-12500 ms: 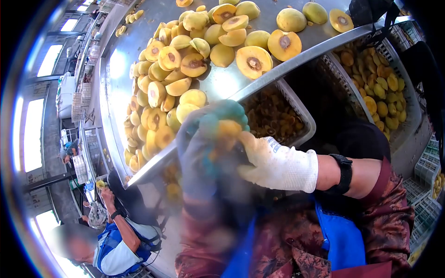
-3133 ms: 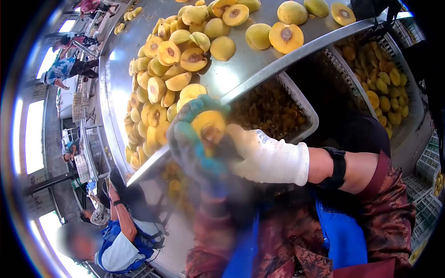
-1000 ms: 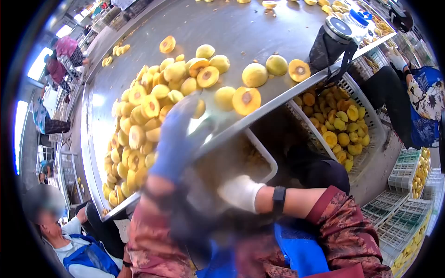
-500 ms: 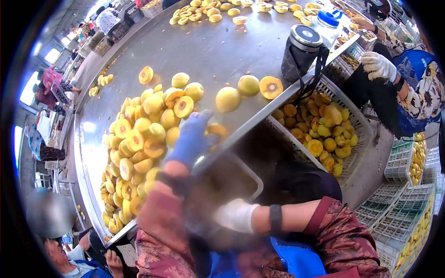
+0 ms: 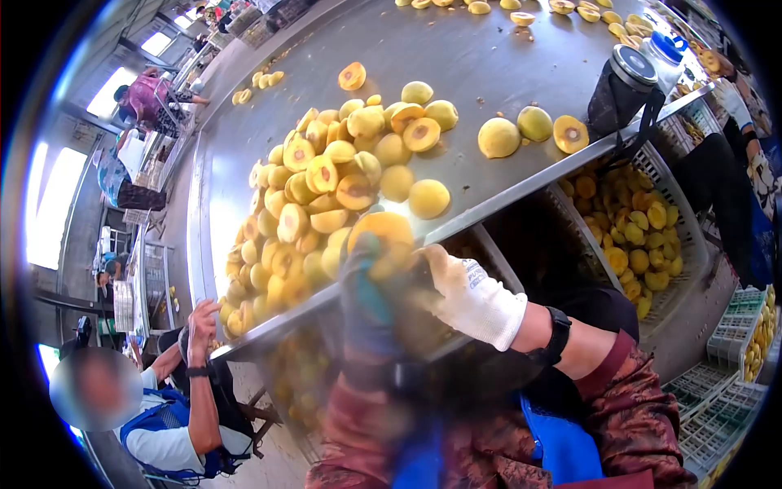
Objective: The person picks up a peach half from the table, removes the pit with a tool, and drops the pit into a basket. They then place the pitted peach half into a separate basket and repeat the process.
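My left hand (image 5: pixel 371 301), in a blue glove and blurred by motion, is at the table's front edge with its fingers around a yellow fruit half (image 5: pixel 381 231). Close on its right is my right hand (image 5: pixel 472 295) in a white glove, its fingers bent toward the left hand; whatever its fingertips hold is hidden by blur. A heap of halved yellow fruit (image 5: pixel 322 175) lies on the metal table (image 5: pixel 269 98) just behind and left of my hands. Two round fruits (image 5: pixel 498 138) and a cut half (image 5: pixel 570 134) lie to the right.
A black flask (image 5: pixel 621 91) and a blue-lidded jar (image 5: pixel 664 57) stand at the table's right edge. Below is a crate of fruit (image 5: pixel 688 236). One co-worker (image 5: pixel 175 407) sits at the left, another (image 5: pixel 753 163) at the right. More crates (image 5: pixel 717 350) are stacked lower right.
The view has swung left, so the table appears farther right. My left hand has come from the heap to the table edge with a fruit half, and my right hand has risen beside it.
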`<state>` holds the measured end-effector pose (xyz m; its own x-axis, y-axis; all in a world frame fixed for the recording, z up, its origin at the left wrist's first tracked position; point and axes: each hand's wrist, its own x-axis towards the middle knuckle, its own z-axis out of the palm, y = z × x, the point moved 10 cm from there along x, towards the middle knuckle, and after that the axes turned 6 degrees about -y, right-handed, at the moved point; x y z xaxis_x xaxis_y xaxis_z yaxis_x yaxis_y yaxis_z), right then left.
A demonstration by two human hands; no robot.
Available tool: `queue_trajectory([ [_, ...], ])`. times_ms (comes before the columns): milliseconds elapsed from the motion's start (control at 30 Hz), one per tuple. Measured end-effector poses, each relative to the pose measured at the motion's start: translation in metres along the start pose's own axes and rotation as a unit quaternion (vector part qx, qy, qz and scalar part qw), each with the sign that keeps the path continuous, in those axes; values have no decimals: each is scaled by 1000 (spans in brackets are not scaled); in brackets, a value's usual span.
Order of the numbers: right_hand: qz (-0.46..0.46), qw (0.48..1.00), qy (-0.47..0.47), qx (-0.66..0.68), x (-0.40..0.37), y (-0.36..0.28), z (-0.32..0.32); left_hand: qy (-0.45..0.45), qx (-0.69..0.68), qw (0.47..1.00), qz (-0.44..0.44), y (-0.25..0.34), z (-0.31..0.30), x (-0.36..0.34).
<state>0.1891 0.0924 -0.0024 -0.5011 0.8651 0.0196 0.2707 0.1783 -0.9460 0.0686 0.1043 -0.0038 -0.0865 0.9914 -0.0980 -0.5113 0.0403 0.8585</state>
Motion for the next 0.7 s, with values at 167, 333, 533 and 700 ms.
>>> queue_trajectory([
  [167,-29,999,-14,-40,-1,-8,15,45,-75,996,-19,0,-1,-18],
  [333,-2,1000,-23,-11,-1,-11,16,13,-2,999,53,10,-8,-17],
  [533,-25,999,-16,-18,0,-13,26,-32,115,985,122,22,-12,-23],
  [700,-7,999,-41,2,0,-12,35,-33,321,921,216,37,-2,-31],
])
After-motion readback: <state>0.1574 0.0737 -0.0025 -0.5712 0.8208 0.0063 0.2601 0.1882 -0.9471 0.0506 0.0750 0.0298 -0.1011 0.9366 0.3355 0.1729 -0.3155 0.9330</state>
